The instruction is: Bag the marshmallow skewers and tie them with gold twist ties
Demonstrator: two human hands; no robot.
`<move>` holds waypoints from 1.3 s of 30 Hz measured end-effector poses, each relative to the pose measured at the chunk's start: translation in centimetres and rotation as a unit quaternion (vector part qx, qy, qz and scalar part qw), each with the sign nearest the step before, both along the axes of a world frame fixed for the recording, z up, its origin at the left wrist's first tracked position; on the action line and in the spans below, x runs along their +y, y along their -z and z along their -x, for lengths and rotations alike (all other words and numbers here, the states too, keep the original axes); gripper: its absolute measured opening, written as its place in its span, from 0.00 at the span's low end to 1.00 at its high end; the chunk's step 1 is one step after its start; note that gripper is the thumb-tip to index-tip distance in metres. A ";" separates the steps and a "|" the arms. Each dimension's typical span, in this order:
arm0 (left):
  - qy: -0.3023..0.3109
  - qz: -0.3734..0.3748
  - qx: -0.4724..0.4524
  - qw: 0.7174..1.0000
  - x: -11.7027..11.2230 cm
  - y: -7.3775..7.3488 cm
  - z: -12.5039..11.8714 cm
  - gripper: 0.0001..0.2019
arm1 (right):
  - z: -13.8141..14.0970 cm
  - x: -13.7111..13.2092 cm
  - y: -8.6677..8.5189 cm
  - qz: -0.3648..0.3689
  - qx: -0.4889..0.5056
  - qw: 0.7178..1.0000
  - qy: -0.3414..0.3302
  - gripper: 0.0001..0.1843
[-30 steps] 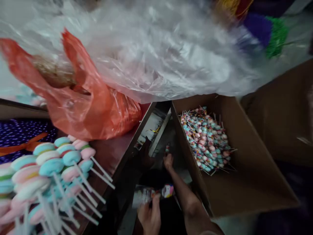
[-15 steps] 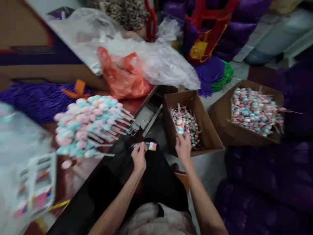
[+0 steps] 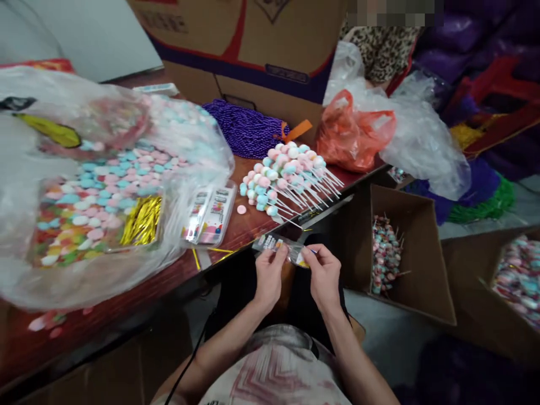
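Observation:
In front of my lap I hold a small printed clear plastic packet (image 3: 266,242). My left hand (image 3: 269,278) pinches its middle between thumb and fingers. My right hand (image 3: 325,275) is closed on its right end. Whether anything is inside the packet I cannot make out. Just beyond my hands, on the table, lies a pile of candy skewers (image 3: 291,174), pink, white, blue and yellowish pieces on white sticks. To its left, a stack of flat printed packets (image 3: 213,216) lies beside a single pink candy (image 3: 241,209).
A large clear bag of loose candies (image 3: 126,169) with gold twist ties (image 3: 142,220) covers the table's left. Purple bead strings (image 3: 247,128) and an orange-red bag (image 3: 354,135) lie behind. On my right stand cardboard boxes (image 3: 426,264) of wrapped skewers. A person in leopard print sits opposite.
My right hand has left the cardboard box, where it held a candy skewer, and joined my left hand at the packet. My view has swung left, showing more of the table.

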State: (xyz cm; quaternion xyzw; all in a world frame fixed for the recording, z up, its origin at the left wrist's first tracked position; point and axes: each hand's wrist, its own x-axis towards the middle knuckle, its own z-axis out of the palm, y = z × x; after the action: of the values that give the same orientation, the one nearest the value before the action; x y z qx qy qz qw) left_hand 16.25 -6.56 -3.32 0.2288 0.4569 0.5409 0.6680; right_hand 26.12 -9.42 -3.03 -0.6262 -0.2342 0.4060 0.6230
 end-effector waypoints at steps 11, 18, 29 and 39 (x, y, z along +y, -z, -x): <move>-0.214 -0.004 -0.075 0.974 5.3 -4.9 8.4 0.20 | 4.9 6.9 -5.6 -0.127 -0.417 0.879 -0.195 0.22; -0.293 0.018 -0.116 0.949 8.9 -5.6 11.4 0.24 | 2.0 13.4 -8.6 -0.051 -0.783 0.614 -0.085 0.11; -0.281 0.062 -0.204 0.936 11.9 -5.8 13.5 0.17 | 2.9 13.9 -6.3 -0.138 -0.609 0.780 -0.040 0.13; -0.252 0.085 -0.202 0.943 12.4 -5.2 13.6 0.13 | 3.6 8.0 -5.6 -0.135 -0.325 0.932 -0.084 0.09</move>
State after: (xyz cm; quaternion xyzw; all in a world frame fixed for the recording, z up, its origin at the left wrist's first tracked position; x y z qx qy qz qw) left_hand 2.62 5.87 1.87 -0.0654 0.3989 0.6857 0.6053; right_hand 22.49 -1.44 2.59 -0.6118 -0.5283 0.1950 0.5555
